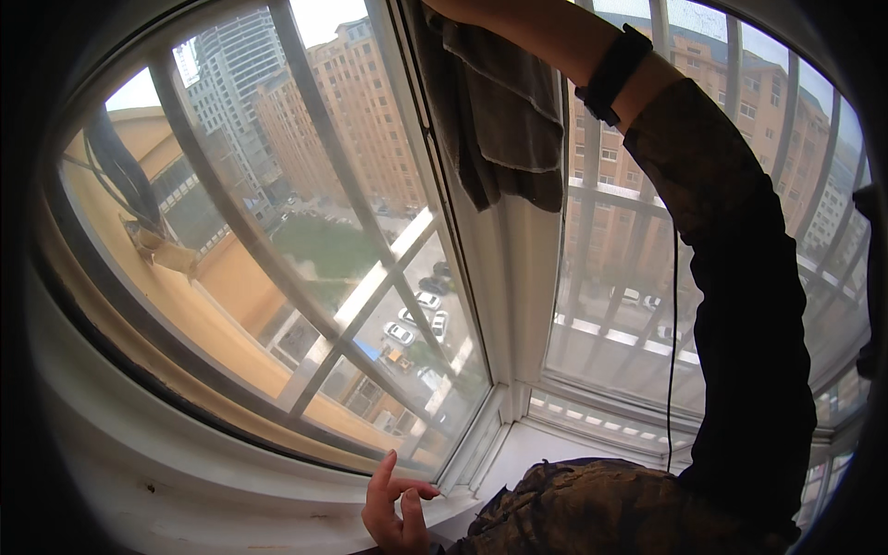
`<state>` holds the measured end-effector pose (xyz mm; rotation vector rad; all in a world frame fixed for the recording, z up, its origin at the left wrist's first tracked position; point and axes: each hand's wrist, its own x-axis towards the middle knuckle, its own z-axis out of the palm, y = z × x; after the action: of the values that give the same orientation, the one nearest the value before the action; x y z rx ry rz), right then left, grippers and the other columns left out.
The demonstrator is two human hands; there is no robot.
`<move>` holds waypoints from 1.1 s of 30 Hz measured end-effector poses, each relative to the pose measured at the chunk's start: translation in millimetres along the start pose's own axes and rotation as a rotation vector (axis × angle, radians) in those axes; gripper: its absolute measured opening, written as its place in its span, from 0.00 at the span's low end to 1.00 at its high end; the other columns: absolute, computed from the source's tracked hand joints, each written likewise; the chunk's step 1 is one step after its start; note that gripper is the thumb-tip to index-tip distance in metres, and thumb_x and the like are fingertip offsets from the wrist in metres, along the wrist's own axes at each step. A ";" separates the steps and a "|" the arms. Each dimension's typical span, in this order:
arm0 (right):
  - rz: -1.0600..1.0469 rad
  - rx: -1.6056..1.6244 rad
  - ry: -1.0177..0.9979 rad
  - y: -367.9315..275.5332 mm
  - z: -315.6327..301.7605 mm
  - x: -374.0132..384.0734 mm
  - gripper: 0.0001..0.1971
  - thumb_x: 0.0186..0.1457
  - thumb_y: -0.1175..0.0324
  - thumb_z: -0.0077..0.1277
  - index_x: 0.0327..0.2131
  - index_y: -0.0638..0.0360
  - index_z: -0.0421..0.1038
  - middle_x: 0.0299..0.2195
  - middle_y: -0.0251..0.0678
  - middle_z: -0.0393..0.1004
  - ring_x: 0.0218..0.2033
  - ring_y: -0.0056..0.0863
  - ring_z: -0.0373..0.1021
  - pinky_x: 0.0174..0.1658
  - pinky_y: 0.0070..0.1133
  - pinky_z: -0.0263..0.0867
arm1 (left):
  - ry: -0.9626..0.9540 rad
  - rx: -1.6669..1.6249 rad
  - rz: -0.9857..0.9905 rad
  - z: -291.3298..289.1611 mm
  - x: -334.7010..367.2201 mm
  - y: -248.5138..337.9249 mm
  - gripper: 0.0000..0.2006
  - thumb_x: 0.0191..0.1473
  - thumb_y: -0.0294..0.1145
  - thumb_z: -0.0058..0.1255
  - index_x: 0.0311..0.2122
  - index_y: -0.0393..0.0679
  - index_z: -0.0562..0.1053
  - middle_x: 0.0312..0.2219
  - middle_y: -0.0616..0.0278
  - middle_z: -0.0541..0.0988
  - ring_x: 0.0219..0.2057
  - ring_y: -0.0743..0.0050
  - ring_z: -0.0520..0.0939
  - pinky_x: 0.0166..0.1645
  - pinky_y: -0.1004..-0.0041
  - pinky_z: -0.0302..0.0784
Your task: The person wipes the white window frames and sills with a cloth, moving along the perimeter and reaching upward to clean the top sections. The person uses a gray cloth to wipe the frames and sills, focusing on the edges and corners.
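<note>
My right arm [731, 240] reaches up across the view, with a black band [615, 74] at the wrist. At the top edge my right hand [462, 7] is mostly cut off, its fingers out of sight. From this hand a grey cloth [518, 111] hangs in folds beside the window frame, over the corner post; the hand looks closed on it. Low in the view, my left hand [396, 514] is near the sill and the lower corner of the left window [370, 277]. Its fingers are apart, with nothing in them.
Barred panes meet at a white corner post [513, 305]. A white sill [185, 490] curves along the lower left. Beyond the glass are tall buildings [324, 120] and parked cars [407, 328] far below. A thin dark cord [672, 351] hangs next to my right arm.
</note>
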<state>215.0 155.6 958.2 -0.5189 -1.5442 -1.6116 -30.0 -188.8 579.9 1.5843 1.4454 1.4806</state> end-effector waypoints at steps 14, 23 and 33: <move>0.428 0.034 0.090 -17.6 32.4 -1.5 0.05 0.51 0.70 0.54 0.26 0.57 0.79 0.24 0.43 0.80 0.26 0.42 0.78 0.27 0.36 0.72 | 0.203 -0.027 -0.035 18.9 6.7 -13.8 0.33 0.63 0.30 0.45 0.70 0.29 0.53 0.23 0.59 0.79 0.25 0.77 0.76 0.37 0.78 0.72; 0.505 0.457 -0.030 -36.7 44.1 -15.6 0.08 0.55 0.69 0.53 0.38 0.59 0.76 0.39 0.45 0.79 0.39 0.36 0.76 0.39 0.30 0.71 | 0.201 -0.082 -0.130 14.6 11.1 -8.7 0.36 0.64 0.25 0.45 0.73 0.35 0.45 0.26 0.61 0.77 0.28 0.77 0.73 0.39 0.77 0.71; 0.619 0.186 -0.338 -39.1 -4.1 18.4 0.07 0.52 0.70 0.55 0.32 0.62 0.78 0.31 0.48 0.81 0.33 0.40 0.81 0.33 0.35 0.76 | 0.084 0.023 -0.064 4.6 1.6 -18.7 0.38 0.62 0.21 0.45 0.74 0.35 0.44 0.23 0.67 0.72 0.26 0.80 0.71 0.36 0.79 0.70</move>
<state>174.8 143.0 947.6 -1.0820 -1.5444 -0.9299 -32.3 -180.6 562.5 1.4906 1.5508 1.5150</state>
